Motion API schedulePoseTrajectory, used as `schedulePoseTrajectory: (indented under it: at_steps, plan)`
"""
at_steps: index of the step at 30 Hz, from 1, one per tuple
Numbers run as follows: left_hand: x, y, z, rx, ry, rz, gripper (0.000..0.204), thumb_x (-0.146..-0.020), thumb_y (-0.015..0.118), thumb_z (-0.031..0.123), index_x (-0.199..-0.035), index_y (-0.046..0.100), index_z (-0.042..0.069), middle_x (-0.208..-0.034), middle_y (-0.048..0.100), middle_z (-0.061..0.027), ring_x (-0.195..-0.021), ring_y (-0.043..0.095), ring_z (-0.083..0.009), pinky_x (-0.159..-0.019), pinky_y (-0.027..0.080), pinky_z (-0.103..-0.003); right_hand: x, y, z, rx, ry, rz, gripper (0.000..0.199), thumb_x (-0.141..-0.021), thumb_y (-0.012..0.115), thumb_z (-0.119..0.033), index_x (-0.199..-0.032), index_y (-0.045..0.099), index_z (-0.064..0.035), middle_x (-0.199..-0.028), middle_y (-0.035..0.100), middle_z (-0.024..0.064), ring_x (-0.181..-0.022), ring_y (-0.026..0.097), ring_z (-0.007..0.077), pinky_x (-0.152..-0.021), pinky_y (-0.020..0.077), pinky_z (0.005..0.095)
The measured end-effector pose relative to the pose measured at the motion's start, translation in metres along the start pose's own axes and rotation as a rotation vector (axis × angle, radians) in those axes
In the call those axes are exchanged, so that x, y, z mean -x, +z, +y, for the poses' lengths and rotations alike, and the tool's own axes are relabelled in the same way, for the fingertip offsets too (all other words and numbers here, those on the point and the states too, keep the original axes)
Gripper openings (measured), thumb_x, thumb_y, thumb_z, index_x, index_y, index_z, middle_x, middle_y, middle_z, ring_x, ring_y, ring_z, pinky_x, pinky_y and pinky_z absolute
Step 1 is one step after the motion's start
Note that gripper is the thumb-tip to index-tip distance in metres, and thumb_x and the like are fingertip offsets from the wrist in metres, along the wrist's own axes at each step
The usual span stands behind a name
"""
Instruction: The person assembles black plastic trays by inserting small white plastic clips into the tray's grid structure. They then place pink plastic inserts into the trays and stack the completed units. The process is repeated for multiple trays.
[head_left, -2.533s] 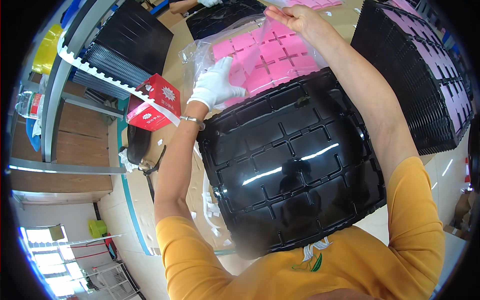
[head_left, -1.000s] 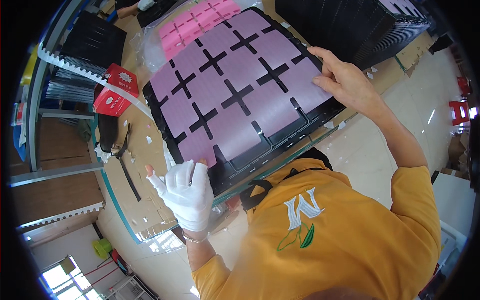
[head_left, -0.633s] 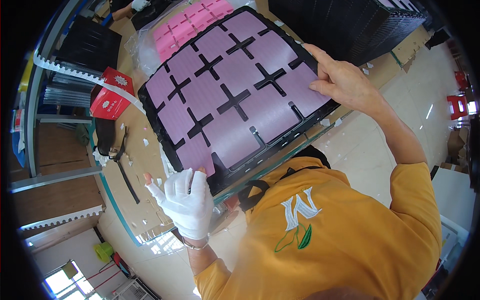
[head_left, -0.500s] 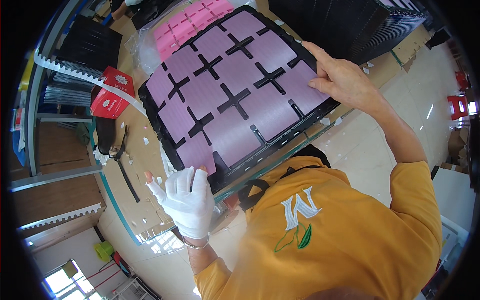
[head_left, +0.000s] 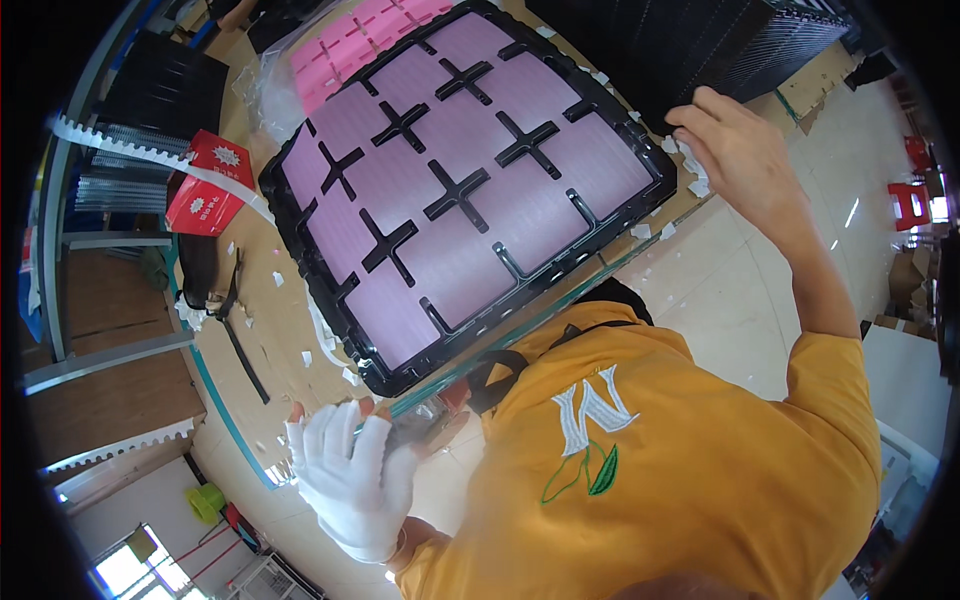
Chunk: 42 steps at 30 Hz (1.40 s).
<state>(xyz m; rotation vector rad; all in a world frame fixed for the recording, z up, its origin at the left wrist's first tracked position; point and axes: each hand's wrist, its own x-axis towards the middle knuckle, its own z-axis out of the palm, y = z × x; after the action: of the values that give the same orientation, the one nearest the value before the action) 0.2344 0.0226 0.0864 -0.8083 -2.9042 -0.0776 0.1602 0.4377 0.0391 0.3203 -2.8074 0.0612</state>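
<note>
A black plastic tray (head_left: 465, 318) lies tilted across the table, its compartments lined with pale purple sheet (head_left: 453, 255). Black cross-shaped ribs (head_left: 457, 195) stand up between the purple areas. My left hand (head_left: 350, 480), in a white glove with bare fingertips, is off the tray, just below its near left corner. Its fingers are stretched and slightly apart, with nothing seen in them. Past the tray's right corner is my bare right hand (head_left: 745, 155), fingers loosely bent and nothing visible in its grasp. White scraps (head_left: 692, 165) lie beside it.
Pink sheets (head_left: 350, 48) lie behind the tray, next to clear plastic film (head_left: 268, 95). A tall stack of black trays (head_left: 690, 50) stands at the back right. A red box (head_left: 210, 182), a black strap (head_left: 240, 345) and a metal shelf frame (head_left: 110, 240) are at the left.
Both hands have come off the tray: my left down and toward me, my right out to the right. The purple sheet's near left corner, earlier overlapping the rim, now lies inside the tray.
</note>
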Motion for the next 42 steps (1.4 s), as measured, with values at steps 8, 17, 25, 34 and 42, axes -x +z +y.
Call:
schedulePoseTrajectory:
  at_steps: [8,17,25,34,42]
  plan:
    - [-0.034,0.022,-0.003,-0.061,-0.104,0.119,0.043,-0.071,0.069,0.033,-0.099,0.062,0.002,-0.107,0.063,-0.0137,-0.098,0.058,-0.0342,-0.093,0.041,-0.049,-0.008,0.001,-0.032,-0.030,-0.455,-0.052,0.058,-0.090,0.053,-0.047,-0.125,0.059,0.0000,-0.136,0.055,0.0115,-0.134,0.041,0.0316,-0.111,0.0326,0.0488]
    - [-0.038,0.060,0.009,-0.016,-0.031,-0.102,0.070,-0.074,0.065,0.052,-0.122,0.057,0.001,-0.130,0.054,-0.0153,-0.126,0.047,-0.0345,-0.108,0.030,-0.055,-0.006,0.026,-0.025,-0.053,-0.471,-0.153,0.077,-0.089,0.036,-0.064,-0.125,0.059,0.0000,-0.139,0.053,0.0103,-0.140,0.032,0.0354,-0.116,0.0182,0.0569]
    - [-0.002,0.027,-0.017,-0.059,-0.344,0.456,0.035,-0.081,0.067,0.000,-0.115,0.061,-0.002,-0.109,0.068,-0.0131,-0.099,0.065,-0.0309,-0.099,0.045,-0.042,-0.013,0.010,-0.015,-0.235,-0.415,0.080,0.071,-0.095,0.032,-0.061,-0.113,0.064,0.0003,-0.117,0.063,0.0165,-0.120,0.055,0.0347,-0.111,0.0297,0.0550]
    - [-0.023,0.066,-0.029,0.329,-0.557,0.607,0.035,-0.082,0.071,0.002,-0.115,0.060,-0.003,-0.105,0.067,-0.0140,-0.094,0.065,-0.0256,-0.084,0.051,-0.034,-0.150,0.044,-0.113,-0.814,-0.561,0.097,0.021,-0.088,0.062,-0.019,-0.099,0.064,-0.0010,-0.088,0.063,0.0132,-0.081,0.059,0.0295,-0.074,0.0465,0.0377]
    - [-0.030,0.074,-0.043,0.476,-0.617,0.747,0.030,-0.087,0.066,0.001,-0.116,0.060,-0.004,-0.105,0.067,-0.0119,-0.093,0.064,-0.0217,-0.085,0.050,-0.032,-0.317,0.102,-0.188,-0.469,-0.469,-0.156,0.041,-0.091,0.052,-0.045,-0.103,0.070,-0.0099,-0.088,0.069,0.0144,-0.086,0.065,0.0318,-0.079,0.0498,0.0420]
